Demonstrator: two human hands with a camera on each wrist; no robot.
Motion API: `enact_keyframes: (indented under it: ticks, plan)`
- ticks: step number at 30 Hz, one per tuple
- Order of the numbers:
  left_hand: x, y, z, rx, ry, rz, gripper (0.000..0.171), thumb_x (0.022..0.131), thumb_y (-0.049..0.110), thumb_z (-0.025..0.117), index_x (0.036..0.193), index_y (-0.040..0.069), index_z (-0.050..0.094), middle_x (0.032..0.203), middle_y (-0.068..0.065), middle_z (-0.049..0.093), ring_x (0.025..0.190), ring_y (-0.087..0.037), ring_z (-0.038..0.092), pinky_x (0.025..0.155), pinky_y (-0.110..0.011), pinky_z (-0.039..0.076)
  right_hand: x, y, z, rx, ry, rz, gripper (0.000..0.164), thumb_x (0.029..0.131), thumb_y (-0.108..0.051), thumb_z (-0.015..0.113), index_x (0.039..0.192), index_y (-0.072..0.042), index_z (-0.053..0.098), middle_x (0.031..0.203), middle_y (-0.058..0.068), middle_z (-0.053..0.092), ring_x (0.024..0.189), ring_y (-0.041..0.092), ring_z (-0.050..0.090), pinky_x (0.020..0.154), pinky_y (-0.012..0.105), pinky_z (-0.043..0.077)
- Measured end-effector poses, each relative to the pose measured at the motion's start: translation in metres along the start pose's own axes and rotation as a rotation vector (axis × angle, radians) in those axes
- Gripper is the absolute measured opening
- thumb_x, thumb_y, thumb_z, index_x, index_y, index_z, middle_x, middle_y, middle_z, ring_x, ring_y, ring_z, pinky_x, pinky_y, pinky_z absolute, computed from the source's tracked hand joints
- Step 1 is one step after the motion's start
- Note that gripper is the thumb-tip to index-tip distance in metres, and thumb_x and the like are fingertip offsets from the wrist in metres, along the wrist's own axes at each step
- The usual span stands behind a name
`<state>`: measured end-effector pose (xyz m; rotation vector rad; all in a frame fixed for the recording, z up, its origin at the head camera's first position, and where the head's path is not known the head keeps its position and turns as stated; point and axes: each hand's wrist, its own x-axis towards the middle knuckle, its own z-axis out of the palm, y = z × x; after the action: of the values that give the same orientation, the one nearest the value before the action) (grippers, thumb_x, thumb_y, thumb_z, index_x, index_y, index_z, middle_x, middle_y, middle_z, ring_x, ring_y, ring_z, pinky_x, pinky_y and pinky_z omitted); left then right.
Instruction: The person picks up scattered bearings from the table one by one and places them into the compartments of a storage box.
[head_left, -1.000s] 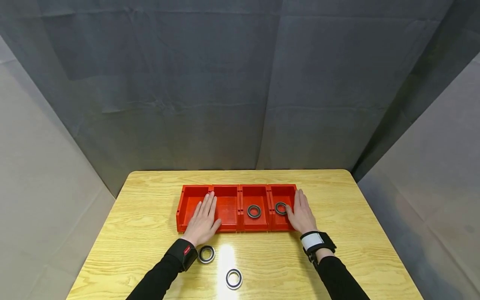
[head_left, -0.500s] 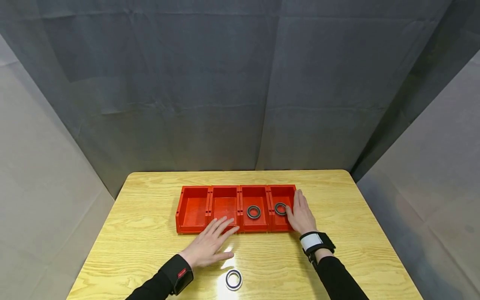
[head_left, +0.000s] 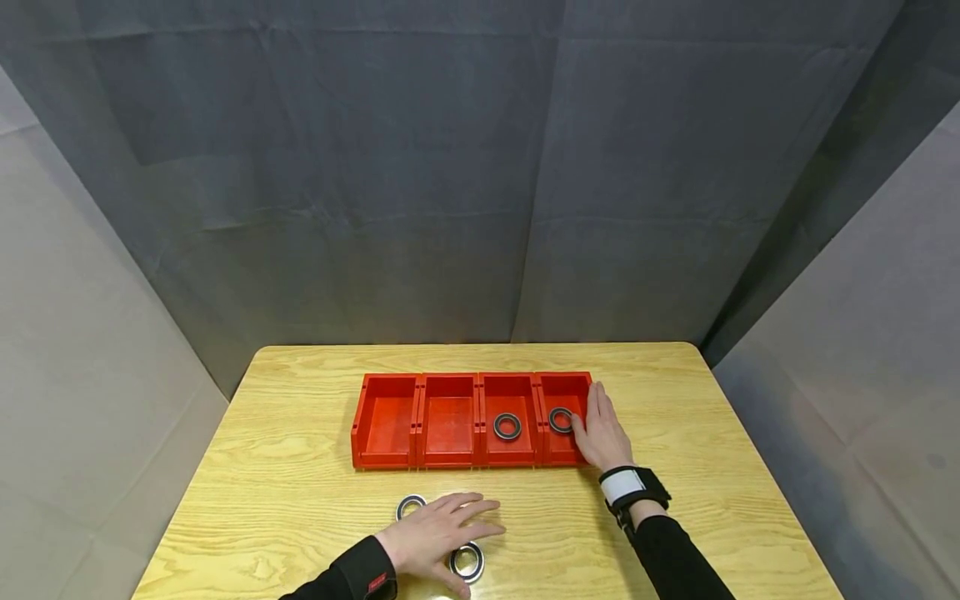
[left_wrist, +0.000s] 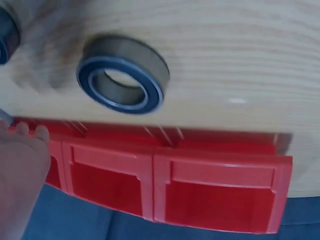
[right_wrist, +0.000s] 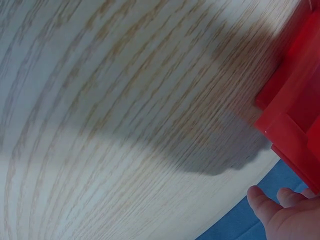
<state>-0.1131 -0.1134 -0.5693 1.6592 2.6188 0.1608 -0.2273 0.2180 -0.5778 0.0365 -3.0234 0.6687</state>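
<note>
My left hand [head_left: 442, 537], fingers spread, hovers over the near part of the table. Below its thumb and fingers shows a ball bearing [head_left: 467, 563], partly covered by the hand. A second bearing [head_left: 409, 505] lies just behind the hand, and it appears large in the left wrist view [left_wrist: 122, 75]. My right hand [head_left: 604, 433] rests with straight fingers along the right end of a red bin row [head_left: 450, 461]. Two more bearings lie in that row: one [head_left: 507, 427] in the third compartment from the left, another [head_left: 560, 420] in the rightmost, beside my right thumb.
The two left compartments [head_left: 386, 417] of the bin row hold nothing visible. A light wood table [head_left: 285, 433] carries everything, its far edge close behind the bins. A grey curtain [head_left: 375, 208] hangs behind, with pale panels [head_left: 90, 375] at both sides.
My left hand has left the left side of the bins and come toward the near edge, over the closer loose bearing. My right hand has stayed at the bins' right end.
</note>
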Motion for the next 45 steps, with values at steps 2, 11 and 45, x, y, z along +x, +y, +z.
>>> enact_keyframes:
  ticks: [2,11,45]
  plan:
    - [-0.001,0.002,0.004,0.012,-0.003,0.033,0.088,0.080,0.071,0.067,0.153,0.029,0.041,0.158,-0.002,0.043,0.140,-0.023,0.047,0.112,-0.035,0.045,0.000,0.000,0.000,0.001,-0.002,0.001,0.075,0.102,-0.025,0.053,0.157,0.010,0.015,0.165,0.030,0.016,0.150,0.047,0.026,0.120,0.057,0.032]
    - [-0.001,0.012,0.009,-0.028,-0.045,0.086,0.067,0.082,0.044,0.078,0.143,0.035,0.051,0.149,0.002,0.048,0.127,-0.012,0.051,0.099,-0.022,0.049,-0.001,0.000,0.000,0.011,-0.007,0.009,0.075,0.102,-0.025,0.053,0.157,0.009,0.015,0.165,0.029,0.016,0.150,0.047,0.026,0.119,0.057,0.033]
    - [0.005,0.012,0.004,-0.067,-0.047,0.067,0.039,0.081,0.025,0.080,0.118,0.030,0.069,0.117,0.010,0.061,0.096,-0.004,0.049,0.070,-0.005,0.036,0.001,0.002,0.003,0.016,0.014,0.012,0.073,0.103,-0.025,0.051,0.157,0.010,0.016,0.165,0.029,0.017,0.150,0.046,0.027,0.118,0.057,0.036]
